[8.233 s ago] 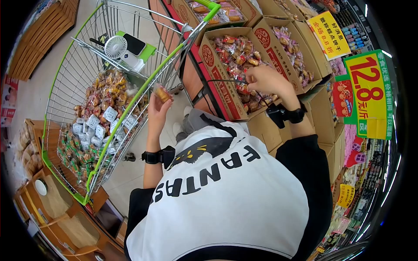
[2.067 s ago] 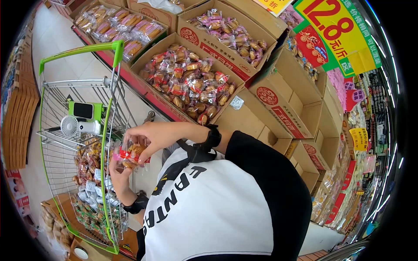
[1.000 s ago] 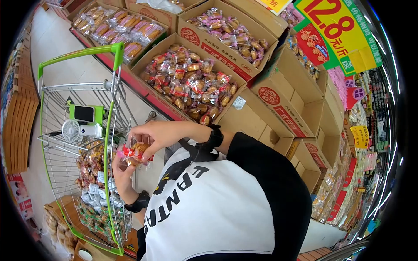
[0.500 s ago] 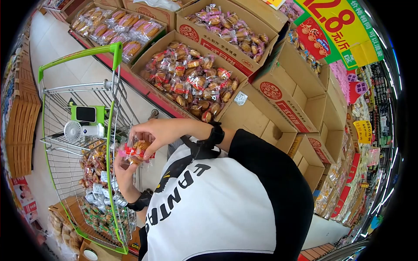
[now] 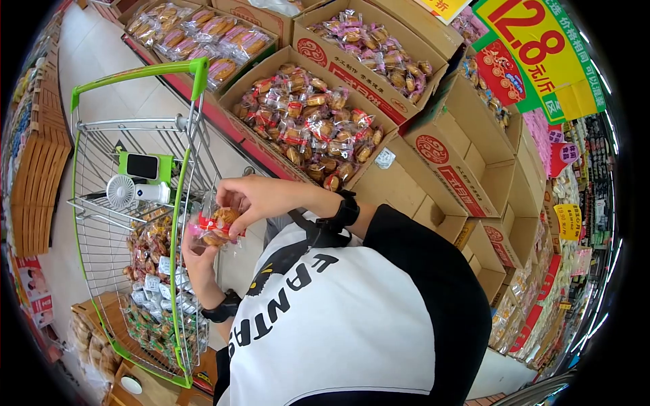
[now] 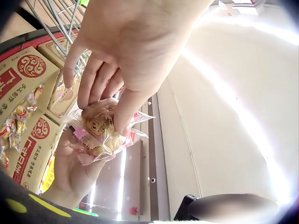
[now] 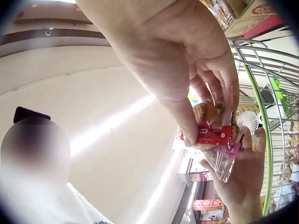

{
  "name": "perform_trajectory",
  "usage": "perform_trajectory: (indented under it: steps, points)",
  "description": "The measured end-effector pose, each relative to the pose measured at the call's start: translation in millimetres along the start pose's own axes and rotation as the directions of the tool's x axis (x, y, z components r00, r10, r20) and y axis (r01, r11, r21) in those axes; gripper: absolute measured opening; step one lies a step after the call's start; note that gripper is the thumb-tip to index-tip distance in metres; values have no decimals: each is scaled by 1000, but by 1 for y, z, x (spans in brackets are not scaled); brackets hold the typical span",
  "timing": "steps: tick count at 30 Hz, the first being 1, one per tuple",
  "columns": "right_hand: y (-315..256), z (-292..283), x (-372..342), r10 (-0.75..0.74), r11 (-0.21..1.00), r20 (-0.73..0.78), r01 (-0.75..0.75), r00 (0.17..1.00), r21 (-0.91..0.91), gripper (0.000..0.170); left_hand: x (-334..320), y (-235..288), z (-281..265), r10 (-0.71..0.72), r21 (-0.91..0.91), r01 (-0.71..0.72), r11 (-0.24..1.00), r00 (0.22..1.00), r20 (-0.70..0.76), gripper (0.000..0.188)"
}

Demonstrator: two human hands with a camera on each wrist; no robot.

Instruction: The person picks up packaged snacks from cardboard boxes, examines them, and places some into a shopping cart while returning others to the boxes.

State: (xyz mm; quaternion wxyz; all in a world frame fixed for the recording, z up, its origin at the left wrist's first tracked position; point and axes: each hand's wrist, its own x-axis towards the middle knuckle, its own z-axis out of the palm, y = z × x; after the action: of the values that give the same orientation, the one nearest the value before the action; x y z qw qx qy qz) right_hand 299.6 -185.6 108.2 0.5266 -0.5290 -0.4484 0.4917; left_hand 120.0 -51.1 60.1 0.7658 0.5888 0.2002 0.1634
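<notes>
In the head view my two hands meet in front of my shirt, beside the cart. My right hand (image 5: 261, 198) pinches clear-wrapped mooncakes (image 5: 220, 225) with a red band between thumb and fingers. Just below, my left hand (image 5: 200, 269) holds the same small cluster from the other side. The left wrist view shows its thumb and fingers round a golden mooncake (image 6: 100, 125) in clear film. Seen from the right wrist, the right thumb lies against the red-banded wrapper (image 7: 214, 135). The fingers and film overlap, hiding part of the cluster.
The shopping cart (image 5: 193, 73) stands at the left, with bagged snacks (image 5: 152, 250), a small white fan (image 5: 120, 191) and a phone (image 5: 143, 166) in it. An open carton (image 5: 233, 122) of wrapped mooncakes lies ahead. Bare cartons (image 5: 467, 132) and a price sign (image 5: 535, 51) are at the right.
My right hand has left the mooncake carton and come to the left hand, bringing mooncakes together. My view has turned toward the cartons. During the last second the hands hardly move.
</notes>
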Motion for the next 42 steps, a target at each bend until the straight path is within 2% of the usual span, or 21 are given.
perform_trajectory:
  steps: [11,13,18,21,24,25,31,36,42]
  points:
    - [-4,-2,-2,-54,992,-44,48,998,-117,42,2,-10,-8,-7,-11,6,1000,999,-42,78]
    - [-3,-3,-1,-64,990,-40,58,997,-131,41,2,-5,1,92,-80,-97,992,994,-59,46]
    - [-5,-3,-2,-53,985,-22,48,998,-167,39,3,-4,-2,73,-18,-73,997,997,-18,47]
    - [-1,-4,0,-31,994,-8,30,999,-107,38,5,-4,-5,44,27,-45,999,999,32,47]
    - [-1,-5,1,-80,986,2,79,997,-148,38,2,-5,-5,35,47,-35,998,999,2,48]
    - [-2,-5,0,-60,989,0,60,998,-137,38,3,-7,-8,15,76,-15,997,1000,2,56]
    - [1,-4,1,-56,989,-4,55,998,-139,39,3,-4,-8,-13,69,9,998,998,62,70]
    - [-1,-4,1,-20,991,21,22,1000,-129,41,1,-3,-4,2,48,-5,999,999,53,73]
    - [-1,-6,0,-30,978,15,32,999,-206,43,1,1,3,-6,20,5,1000,998,67,74]
